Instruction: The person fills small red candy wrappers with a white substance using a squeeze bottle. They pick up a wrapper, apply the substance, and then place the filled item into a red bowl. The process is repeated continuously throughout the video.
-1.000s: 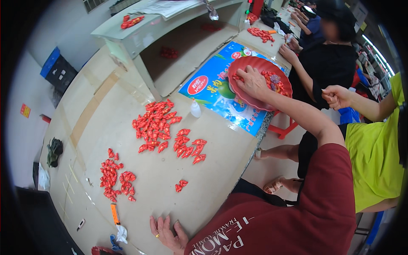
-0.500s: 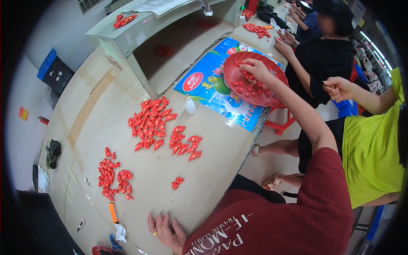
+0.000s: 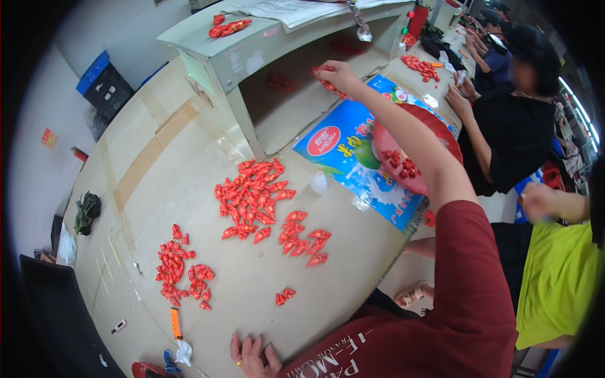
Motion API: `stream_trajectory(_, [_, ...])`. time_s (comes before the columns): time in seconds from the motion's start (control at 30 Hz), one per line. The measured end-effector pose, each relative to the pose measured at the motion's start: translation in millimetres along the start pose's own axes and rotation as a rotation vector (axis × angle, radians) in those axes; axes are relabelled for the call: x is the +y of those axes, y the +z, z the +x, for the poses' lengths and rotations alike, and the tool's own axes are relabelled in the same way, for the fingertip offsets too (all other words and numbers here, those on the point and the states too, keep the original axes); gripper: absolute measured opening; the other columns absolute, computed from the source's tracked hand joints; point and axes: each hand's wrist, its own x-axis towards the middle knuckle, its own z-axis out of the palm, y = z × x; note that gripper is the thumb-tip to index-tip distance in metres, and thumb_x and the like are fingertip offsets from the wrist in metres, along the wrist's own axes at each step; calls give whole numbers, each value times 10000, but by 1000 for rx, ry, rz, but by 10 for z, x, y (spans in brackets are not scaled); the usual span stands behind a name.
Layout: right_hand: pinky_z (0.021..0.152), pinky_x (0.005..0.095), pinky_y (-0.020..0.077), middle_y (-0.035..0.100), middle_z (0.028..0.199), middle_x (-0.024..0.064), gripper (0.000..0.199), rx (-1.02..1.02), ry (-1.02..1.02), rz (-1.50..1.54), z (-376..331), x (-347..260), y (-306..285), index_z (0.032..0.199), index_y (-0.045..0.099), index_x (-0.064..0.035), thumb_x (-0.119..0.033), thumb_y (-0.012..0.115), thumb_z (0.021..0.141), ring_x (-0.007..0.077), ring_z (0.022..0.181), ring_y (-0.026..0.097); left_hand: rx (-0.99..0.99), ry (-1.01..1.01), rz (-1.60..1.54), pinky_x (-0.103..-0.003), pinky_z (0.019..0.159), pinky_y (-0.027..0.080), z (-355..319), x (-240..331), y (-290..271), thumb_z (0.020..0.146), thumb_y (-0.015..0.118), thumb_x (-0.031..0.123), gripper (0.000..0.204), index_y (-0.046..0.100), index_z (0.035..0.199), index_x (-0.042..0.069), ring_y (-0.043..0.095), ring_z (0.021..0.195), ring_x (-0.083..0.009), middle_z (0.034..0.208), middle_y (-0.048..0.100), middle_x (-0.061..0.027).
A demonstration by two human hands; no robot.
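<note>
My right hand (image 3: pixel 339 77) reaches across to the mouth of a low shelf, fingers closed around a bunch of red-wrapped candies (image 3: pixel 330 87). Beneath that forearm sits a red basin (image 3: pixel 455 133), partly hidden by the arm, with some candies (image 3: pixel 403 165) inside. On the tabletop near its front edge rests my left hand (image 3: pixel 253 356), fingers loosely stretched, a ring on one, nothing held. Ahead of it lie a pair of candies (image 3: pixel 285 296), a small group (image 3: pixel 304 238), a large pile (image 3: pixel 252 200) and another pile (image 3: pixel 183 268) to the left.
The pale shelf (image 3: pixel 233 69) holds papers and more candies. A white squeeze bottle (image 3: pixel 319 183) stands beside a blue printed sheet (image 3: pixel 315 142). An orange-handled tool (image 3: pixel 176 322) and crumpled tissue (image 3: pixel 183 353) lie at left. Co-workers in black (image 3: pixel 517 120) and yellow-green (image 3: pixel 561 277) are at right.
My right hand has moved from over the basin, left and away, to the shelf mouth with candies in it. My left hand stays on the table. The whole view has shifted somewhat.
</note>
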Motion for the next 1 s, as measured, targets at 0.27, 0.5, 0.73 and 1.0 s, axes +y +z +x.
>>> stream_trajectory(0.27, [702,444,548,670,934,154,344,332,-460,-871,763,277,693,1045,671,-146,-416,598,843,305,845,665,-108,-14,110,-458,882,471,105,-2,-52,787,674,34,231,654,1018,26,561,1041,-402,1005,622,-149])
stream_trajectory(0.5, [944,444,461,604,1163,139,357,180,-896,-1249,1105,529,315,1205,591,-172,-272,513,871,314,1118,556,-121,-44,64,-479,896,475,147,-5,-17,785,659,22,218,660,1003,28,567,1048,-423,1014,625,-158])
stream_trajectory(0.73, [1019,454,377,453,1352,88,382,-125,-853,-1471,838,346,508,1238,537,-175,-318,475,889,348,1258,407,-132,-60,101,-486,889,478,169,34,-52,789,647,16,195,657,984,19,582,1014,-425,982,629,-169])
stream_trajectory(1.0, [1083,554,215,384,1423,107,592,-77,-350,-1116,860,48,736,1370,447,-272,-623,358,902,335,1333,309,-110,-53,98,-481,883,478,185,39,-38,778,643,-16,217,651,991,24,584,1002,-430,977,624,-177])
